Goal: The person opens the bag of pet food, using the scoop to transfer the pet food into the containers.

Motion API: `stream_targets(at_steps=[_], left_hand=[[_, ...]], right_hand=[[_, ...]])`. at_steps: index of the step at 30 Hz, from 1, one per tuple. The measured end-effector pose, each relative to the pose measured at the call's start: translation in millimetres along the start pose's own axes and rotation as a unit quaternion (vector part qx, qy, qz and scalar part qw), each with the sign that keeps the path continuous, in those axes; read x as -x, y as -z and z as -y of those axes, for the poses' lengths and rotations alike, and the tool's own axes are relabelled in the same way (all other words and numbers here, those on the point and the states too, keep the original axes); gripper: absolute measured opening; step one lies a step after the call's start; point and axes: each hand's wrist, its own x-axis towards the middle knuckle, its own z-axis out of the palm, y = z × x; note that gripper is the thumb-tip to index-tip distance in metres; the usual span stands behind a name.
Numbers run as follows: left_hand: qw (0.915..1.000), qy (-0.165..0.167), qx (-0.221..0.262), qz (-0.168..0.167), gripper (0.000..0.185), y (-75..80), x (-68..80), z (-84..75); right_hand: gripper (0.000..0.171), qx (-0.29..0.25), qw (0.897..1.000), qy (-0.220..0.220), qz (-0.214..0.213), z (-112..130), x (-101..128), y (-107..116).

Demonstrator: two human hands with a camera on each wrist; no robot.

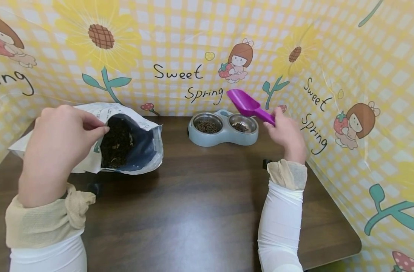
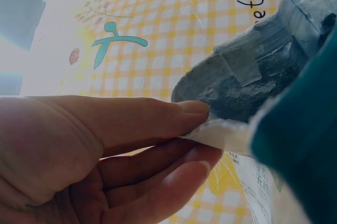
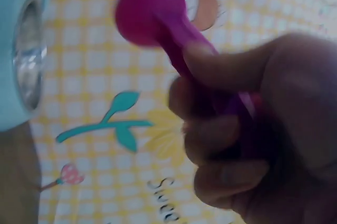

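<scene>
Fingers (image 3: pixel 226 176) of my right hand (image 1: pixel 286 130) are curled firmly around the handle (image 1: pixel 266 117) of the purple scoop (image 1: pixel 245 104), clamped on it with the thumb along the top. I hold the scoop in the air by the far right side of the blue feeder (image 1: pixel 224 140); I cannot tell whether it is directly over the right bowl (image 1: pixel 252 124). Its long axis runs slantwise from my grip, up and to the left in the head view, with the blade's tip pointing away from me toward the printed backdrop (image 1: pixel 173 41). I can make out no pellets in the blade.

In the right bowl I see a small heap with bare metal around it, while the left bowl (image 1: pixel 213 116) has brown pellets (image 1: pixel 207 127) spread over its bottom. So I judge the left one served and the right one only partly so, with perhaps more to add there.

Farther left, my left hand (image 1: pixel 59 139) pinches the rim of the white bag (image 1: pixel 128 113), thumb and fingers together on its edge. Its mouth gapes toward the right over the table (image 1: pixel 193 204), and plenty of dark feed (image 1: pixel 115 145) remains inside.
</scene>
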Motion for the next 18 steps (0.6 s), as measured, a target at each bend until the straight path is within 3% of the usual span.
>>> stream_targets(at_steps=[4,8,12,18], left_hand=[[1.0000,-0.001,0.001,-0.002,0.016,0.1,-0.2,0.2],[1.0000,-0.005,0.003,0.000,0.016,-0.6,-0.6,0.7],[1.0000,-0.009,-0.001,-0.001,0.016,-1.0,-0.5,1.7],[1.0000,-0.005,0.002,0.001,0.016,-0.5,0.3,1.2]], right_hand=[[0.029,-0.055,0.994,0.064,0.072,19.4,6.8,9.6],[0.030,-0.094,0.977,0.141,0.132,39.9,15.6,15.2],[0.028,-0.090,0.961,0.200,0.171,67.3,25.7,17.3],[0.028,-0.043,0.945,0.275,0.173,116.2,39.9,10.4]])
